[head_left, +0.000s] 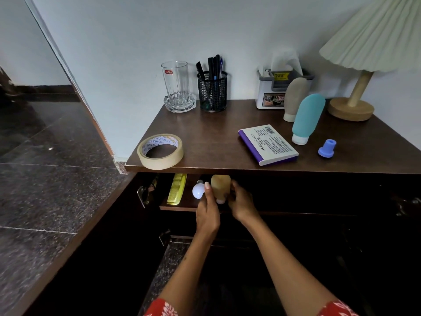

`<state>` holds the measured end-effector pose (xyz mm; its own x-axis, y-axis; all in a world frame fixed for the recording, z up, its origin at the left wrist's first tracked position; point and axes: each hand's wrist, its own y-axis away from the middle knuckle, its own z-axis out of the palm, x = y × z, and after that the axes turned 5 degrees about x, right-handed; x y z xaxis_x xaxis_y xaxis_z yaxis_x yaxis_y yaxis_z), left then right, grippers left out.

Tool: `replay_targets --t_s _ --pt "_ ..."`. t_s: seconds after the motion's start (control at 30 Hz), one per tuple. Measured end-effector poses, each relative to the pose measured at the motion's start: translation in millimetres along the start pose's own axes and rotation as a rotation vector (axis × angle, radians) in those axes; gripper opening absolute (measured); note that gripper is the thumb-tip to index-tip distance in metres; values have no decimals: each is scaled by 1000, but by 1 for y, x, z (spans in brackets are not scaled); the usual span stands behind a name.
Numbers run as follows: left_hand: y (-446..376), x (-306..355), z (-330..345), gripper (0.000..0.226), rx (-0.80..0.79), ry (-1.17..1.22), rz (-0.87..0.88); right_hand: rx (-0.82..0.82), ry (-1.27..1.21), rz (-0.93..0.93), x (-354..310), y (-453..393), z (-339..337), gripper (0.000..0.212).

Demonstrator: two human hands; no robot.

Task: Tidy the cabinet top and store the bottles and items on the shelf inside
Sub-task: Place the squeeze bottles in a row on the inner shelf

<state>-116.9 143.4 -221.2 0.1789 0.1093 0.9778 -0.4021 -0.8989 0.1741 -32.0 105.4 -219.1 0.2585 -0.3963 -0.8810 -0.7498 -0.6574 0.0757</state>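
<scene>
Both my hands are at the shelf (182, 205) inside the open cabinet. My left hand (207, 213) and my right hand (242, 202) hold a tan squeeze bottle (220, 185) between them, cap down, just under the cabinet top (211, 137). A white bulb (197, 190) and a yellow comb (176, 189) lie on the shelf to the left. On the top stand a teal bottle (307, 118) and a beige bottle (295, 99), both cap down, with a blue cap (327, 148), a purple-edged box (268, 144) and a tape roll (160, 151).
At the back of the top are a glass (175, 84) in an ashtray, a mesh pen holder (212, 91), a tissue box (276, 87) and a lamp (355, 96). The tape roll overhangs the front edge. The cabinet interior to the right is dark.
</scene>
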Motion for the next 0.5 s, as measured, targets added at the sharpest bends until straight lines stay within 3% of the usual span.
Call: replay_targets --t_s 0.17,0.5 --pt "-6 -6 3 112 13 -8 -17 -6 11 3 -1 -1 -1 46" --pt "2 3 1 100 30 -53 -3 -18 80 32 -5 -2 1 60"
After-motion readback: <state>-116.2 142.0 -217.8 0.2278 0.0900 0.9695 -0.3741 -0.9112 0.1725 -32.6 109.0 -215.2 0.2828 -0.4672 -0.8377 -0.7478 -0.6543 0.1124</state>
